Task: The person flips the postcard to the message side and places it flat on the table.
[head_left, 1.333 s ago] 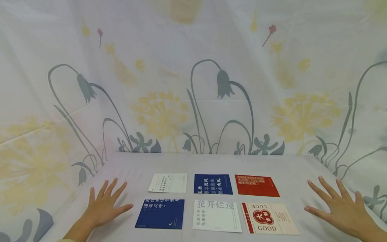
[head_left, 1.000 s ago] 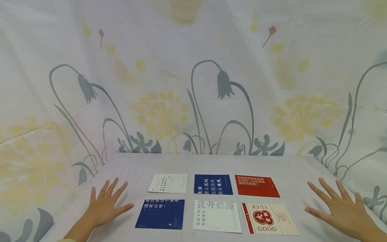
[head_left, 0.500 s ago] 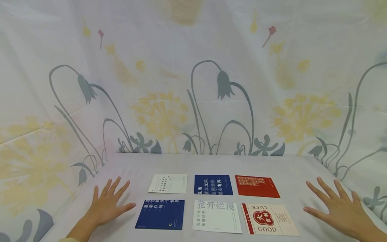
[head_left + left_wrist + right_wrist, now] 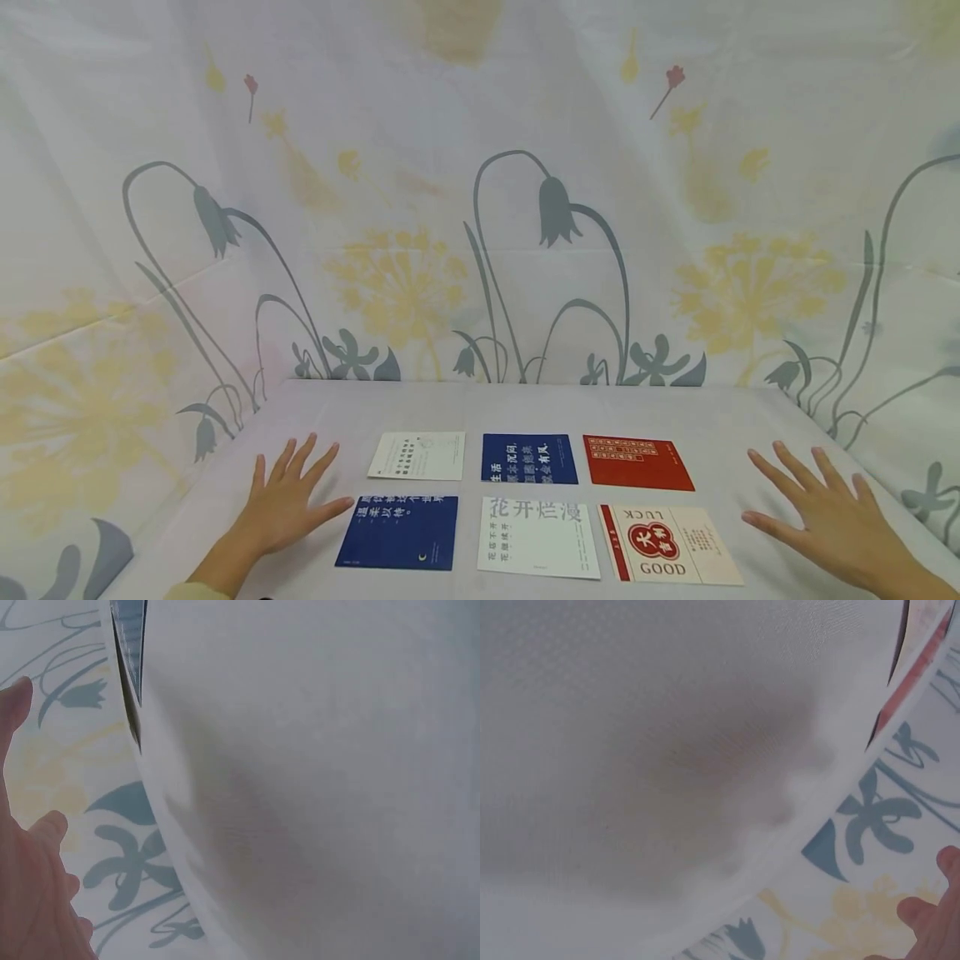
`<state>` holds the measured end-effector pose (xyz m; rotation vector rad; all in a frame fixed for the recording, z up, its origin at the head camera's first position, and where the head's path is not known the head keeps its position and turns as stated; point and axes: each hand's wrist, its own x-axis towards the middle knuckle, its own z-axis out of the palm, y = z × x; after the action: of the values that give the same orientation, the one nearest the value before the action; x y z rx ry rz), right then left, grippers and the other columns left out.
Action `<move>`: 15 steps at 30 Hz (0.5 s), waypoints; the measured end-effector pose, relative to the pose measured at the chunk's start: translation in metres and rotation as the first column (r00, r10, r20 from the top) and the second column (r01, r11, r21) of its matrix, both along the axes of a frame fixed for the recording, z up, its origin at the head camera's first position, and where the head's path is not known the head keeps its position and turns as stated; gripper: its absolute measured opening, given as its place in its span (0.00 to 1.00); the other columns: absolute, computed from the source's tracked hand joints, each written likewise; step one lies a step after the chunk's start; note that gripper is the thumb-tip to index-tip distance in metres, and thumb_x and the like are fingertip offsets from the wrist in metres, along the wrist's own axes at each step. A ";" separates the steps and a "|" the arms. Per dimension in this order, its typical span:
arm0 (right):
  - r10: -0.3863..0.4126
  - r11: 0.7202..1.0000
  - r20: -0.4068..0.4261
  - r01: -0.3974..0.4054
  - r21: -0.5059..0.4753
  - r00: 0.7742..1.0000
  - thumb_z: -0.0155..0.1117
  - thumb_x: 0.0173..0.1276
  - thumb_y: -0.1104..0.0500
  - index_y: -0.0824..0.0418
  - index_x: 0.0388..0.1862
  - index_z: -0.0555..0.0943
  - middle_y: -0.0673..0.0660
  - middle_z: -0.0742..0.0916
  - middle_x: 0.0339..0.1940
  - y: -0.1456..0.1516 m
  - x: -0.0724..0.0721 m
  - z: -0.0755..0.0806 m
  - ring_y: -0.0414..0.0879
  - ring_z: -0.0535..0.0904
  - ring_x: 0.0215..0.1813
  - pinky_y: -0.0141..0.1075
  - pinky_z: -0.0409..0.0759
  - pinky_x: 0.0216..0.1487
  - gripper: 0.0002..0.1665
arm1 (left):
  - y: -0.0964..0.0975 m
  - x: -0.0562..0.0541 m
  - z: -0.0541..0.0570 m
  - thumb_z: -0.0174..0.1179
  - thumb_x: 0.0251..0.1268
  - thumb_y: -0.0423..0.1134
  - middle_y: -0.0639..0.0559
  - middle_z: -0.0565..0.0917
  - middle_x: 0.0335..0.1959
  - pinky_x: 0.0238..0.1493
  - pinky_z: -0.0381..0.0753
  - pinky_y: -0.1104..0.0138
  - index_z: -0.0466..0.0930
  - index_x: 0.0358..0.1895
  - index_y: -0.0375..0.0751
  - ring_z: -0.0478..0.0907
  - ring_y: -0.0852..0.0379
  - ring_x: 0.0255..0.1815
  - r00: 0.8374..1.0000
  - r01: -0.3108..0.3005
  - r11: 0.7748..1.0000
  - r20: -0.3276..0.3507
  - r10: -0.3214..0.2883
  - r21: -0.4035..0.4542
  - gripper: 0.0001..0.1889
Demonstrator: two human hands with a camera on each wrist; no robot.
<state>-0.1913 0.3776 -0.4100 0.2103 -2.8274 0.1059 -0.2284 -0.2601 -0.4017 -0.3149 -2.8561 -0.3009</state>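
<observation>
I see the left hand (image 4: 281, 508) with its fingers spread wide, holding nothing, its thumb close to the near blue card (image 4: 397, 533). The right hand (image 4: 843, 529) is splayed too, its grasp free, beside the GOOD LUCK card (image 4: 705, 542). Between those two cards lies a white card (image 4: 537, 537); behind, on the pale table (image 4: 525, 408), I have a smaller white card (image 4: 417, 455), another blue card (image 4: 529, 458) and a red card (image 4: 652, 473).
</observation>
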 end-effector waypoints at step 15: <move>0.066 0.997 -0.061 -0.068 -0.034 0.996 0.57 0.61 0.34 0.46 0.75 0.51 0.67 0.62 0.69 -0.016 -0.011 0.002 0.72 0.45 0.69 0.72 0.35 0.58 0.48 | 0.026 -0.011 0.001 0.56 0.55 0.66 0.34 0.55 0.70 0.63 0.30 0.37 0.61 0.69 0.43 0.43 0.32 0.70 0.999 0.039 0.998 -0.023 -0.038 0.059 0.43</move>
<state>-0.2026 0.3614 -0.4078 0.2952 -2.7572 0.1625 -0.2391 -0.2343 -0.4007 -0.3594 -2.8163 -0.3861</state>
